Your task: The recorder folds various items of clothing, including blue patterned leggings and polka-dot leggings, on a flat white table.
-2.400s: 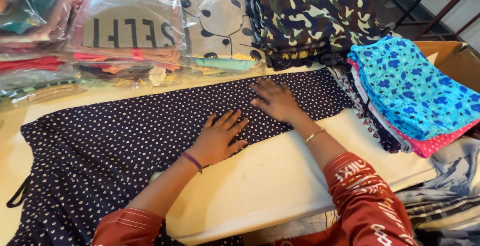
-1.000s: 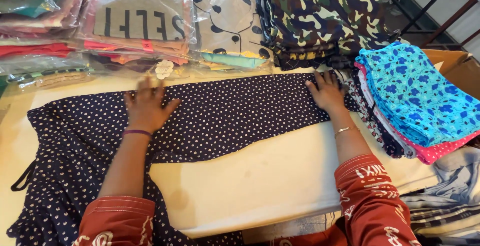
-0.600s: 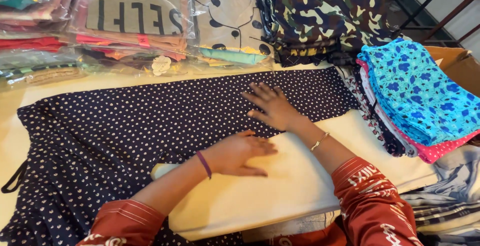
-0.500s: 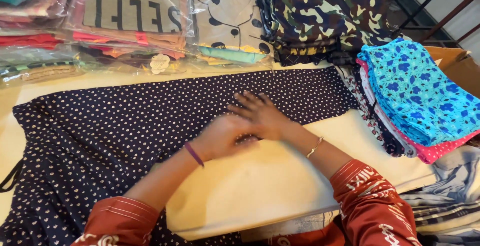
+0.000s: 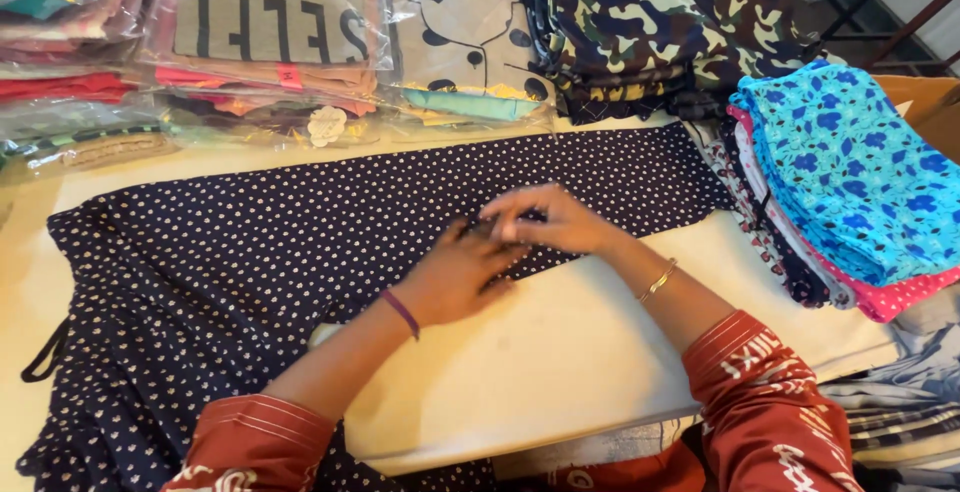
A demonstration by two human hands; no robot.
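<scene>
A navy garment with small white dots (image 5: 250,242) lies spread across the cream table (image 5: 560,352), one long leg stretching right toward the stacks. My left hand (image 5: 455,277) and my right hand (image 5: 545,220) meet at the middle of that leg, near its lower edge. Both rest on the cloth, with fingers curled and touching it. Whether they pinch the fabric I cannot tell. A purple band is on my left wrist, a gold bangle on my right.
Bagged folded clothes (image 5: 270,42) line the back of the table, with a camouflage stack (image 5: 660,22) beside them. A pile of folded blue floral and pink garments (image 5: 850,172) sits at the right, by a cardboard box (image 5: 925,102). Plaid cloth (image 5: 900,422) hangs at lower right.
My hands were spread apart on the leg a second ago. They have come together at its middle, the left hand sliding right and up onto the cloth edge.
</scene>
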